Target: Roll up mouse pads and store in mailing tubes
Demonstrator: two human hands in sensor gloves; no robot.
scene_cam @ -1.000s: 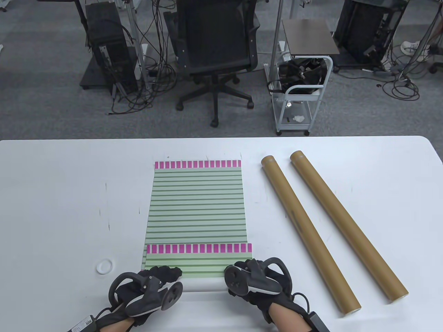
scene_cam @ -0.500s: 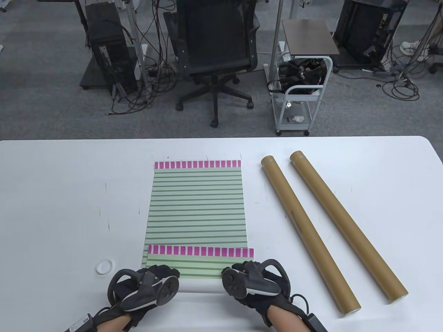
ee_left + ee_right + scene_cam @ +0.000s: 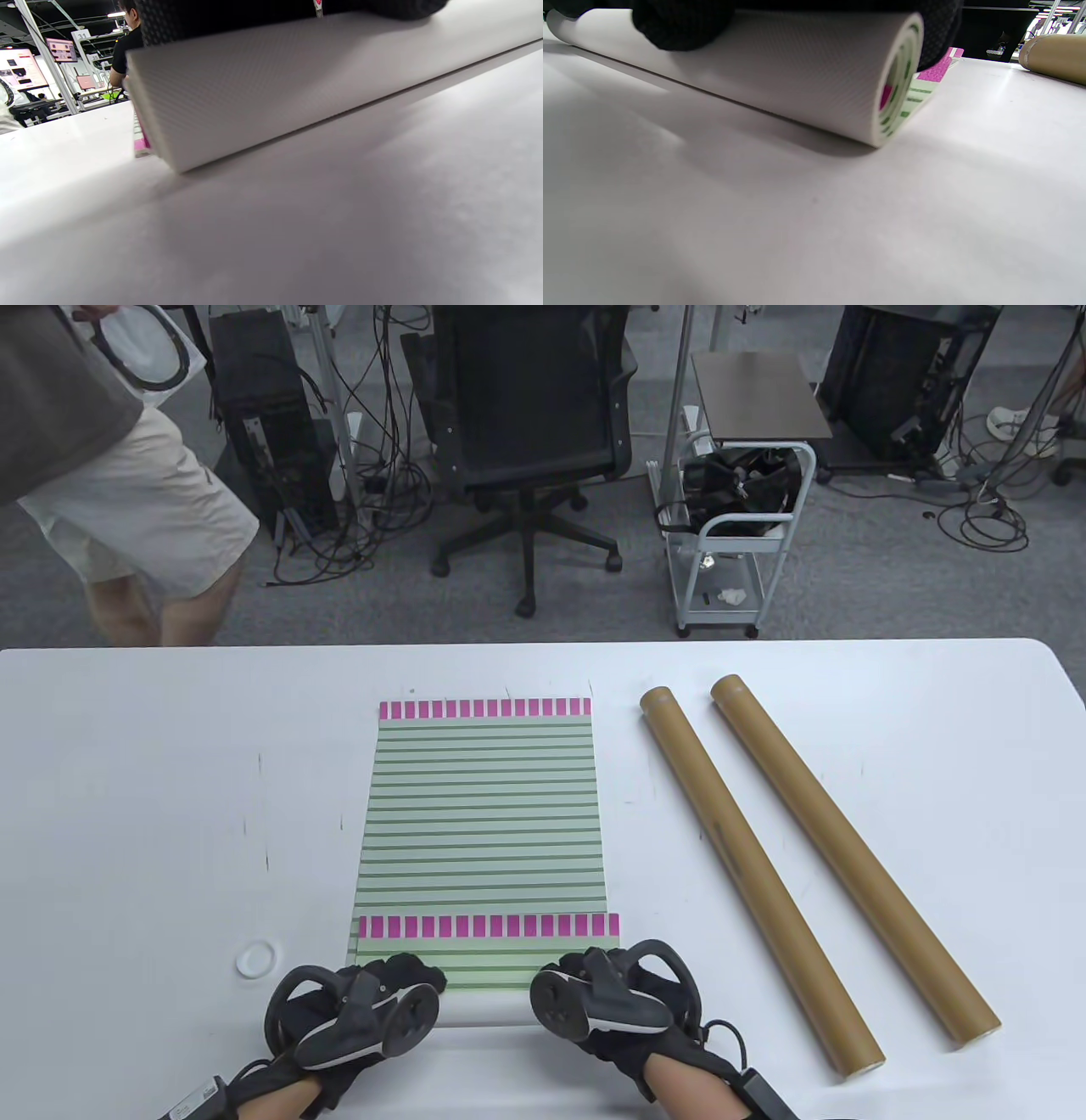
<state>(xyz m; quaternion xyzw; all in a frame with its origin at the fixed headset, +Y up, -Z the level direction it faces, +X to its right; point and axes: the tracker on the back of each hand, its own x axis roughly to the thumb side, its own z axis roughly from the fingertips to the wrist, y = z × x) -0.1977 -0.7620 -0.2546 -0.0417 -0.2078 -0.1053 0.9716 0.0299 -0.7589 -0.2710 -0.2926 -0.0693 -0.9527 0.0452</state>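
A green-striped mouse pad (image 3: pixel 484 806) with pink end bands lies lengthwise mid-table. Its near end is curled over into a loose roll (image 3: pixel 488 1005) showing the white underside. My left hand (image 3: pixel 405 974) grips the roll's left part and my right hand (image 3: pixel 577 965) its right part, fingers curled over the top. In the right wrist view the roll's open end (image 3: pixel 899 84) shows a spiral, with gloved fingers (image 3: pixel 937 34) wrapped round it. In the left wrist view the roll (image 3: pixel 297 80) sits under my glove. Two brown mailing tubes (image 3: pixel 755 874) (image 3: pixel 848 857) lie slanted at the right.
A small white ring-shaped cap (image 3: pixel 256 959) lies left of my left hand. A person in light shorts (image 3: pixel 127 500) stands past the table's far left edge. An office chair (image 3: pixel 530 432) and a cart (image 3: pixel 734 526) stand behind the table.
The flap's pink band has slid a little toward me as the roll tightened. My right hand has shifted slightly left. A person has walked in at the far left.
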